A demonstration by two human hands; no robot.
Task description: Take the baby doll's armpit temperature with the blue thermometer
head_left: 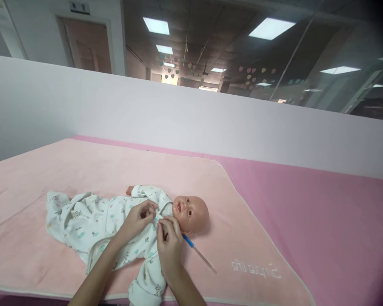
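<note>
A baby doll [191, 213] lies on its back on a pale pink blanket [83, 170], head to the right. It wears a white printed sleepsuit [92, 221]. My left hand [137, 221] pinches the suit's fabric at the chest, just below the collar. My right hand [170, 246] is beside it, fingers closed on the collar edge near the doll's neck. A thin stick with a blue end [199, 253] lies on the blanket by the doll's head, partly behind my right hand.
The blanket covers a darker pink surface [322, 221] that extends to the right. A white partition wall [178, 114] runs along the far side, with glass above it. White lettering [255, 268] is stitched near the blanket's right corner.
</note>
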